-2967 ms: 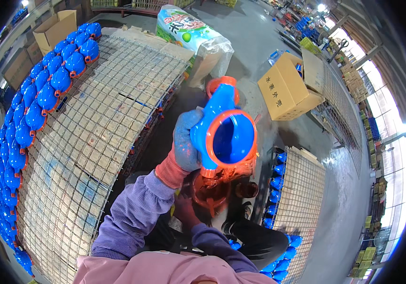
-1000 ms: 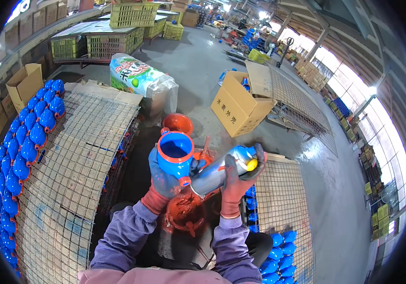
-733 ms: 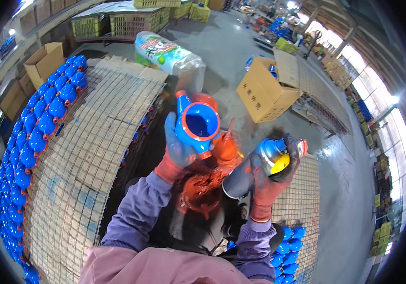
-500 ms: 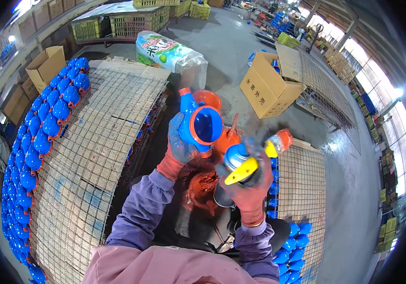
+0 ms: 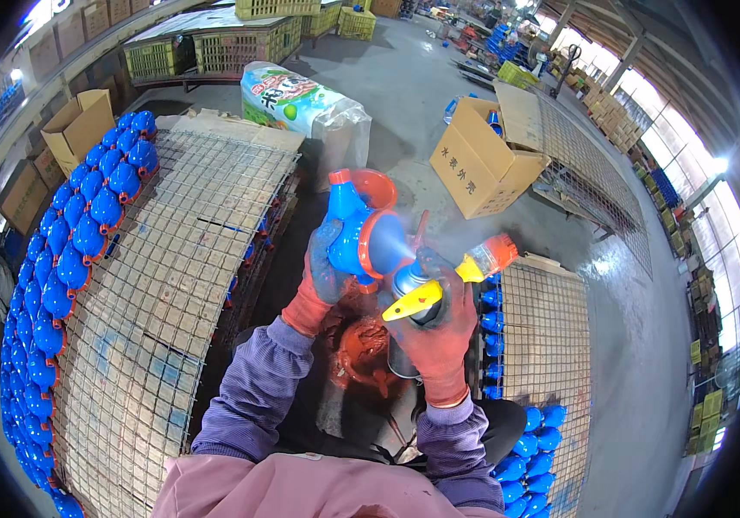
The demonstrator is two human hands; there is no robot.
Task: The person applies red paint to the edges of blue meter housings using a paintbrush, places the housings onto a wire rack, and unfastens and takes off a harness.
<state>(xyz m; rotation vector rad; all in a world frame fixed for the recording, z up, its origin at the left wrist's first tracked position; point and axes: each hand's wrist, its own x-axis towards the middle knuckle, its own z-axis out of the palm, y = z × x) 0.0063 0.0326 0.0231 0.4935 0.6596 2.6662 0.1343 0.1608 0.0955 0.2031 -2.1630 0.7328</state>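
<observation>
My left hand (image 5: 321, 268), in a stained glove, is closed around a blue pipe fitting (image 5: 348, 231) with orange-red rims, its wide round mouth turned toward the right. My gloved right hand (image 5: 440, 337) grips a spray can (image 5: 408, 278) together with a paintbrush (image 5: 419, 300). The brush has a yellow handle and red-coated bristles, which point up to the right. A pale mist streams between the can and the fitting's mouth. Below my hands stands a red-smeared paint pot (image 5: 363, 347). Part of an orange-red round vessel (image 5: 377, 186) shows behind the fitting.
On the left, a wire-mesh-topped bench (image 5: 154, 268) carries rows of blue fittings (image 5: 59, 285). Another mesh rack (image 5: 547, 337) on the right holds more blue fittings (image 5: 527, 449). Ahead are a printed plastic sack (image 5: 301, 104), an open cardboard box (image 5: 482, 168) and yellow crates (image 5: 245, 50).
The fitting's mouth has turned from facing me toward the right. My right hand has shifted slightly left with the can and brush, and spray mist has appeared.
</observation>
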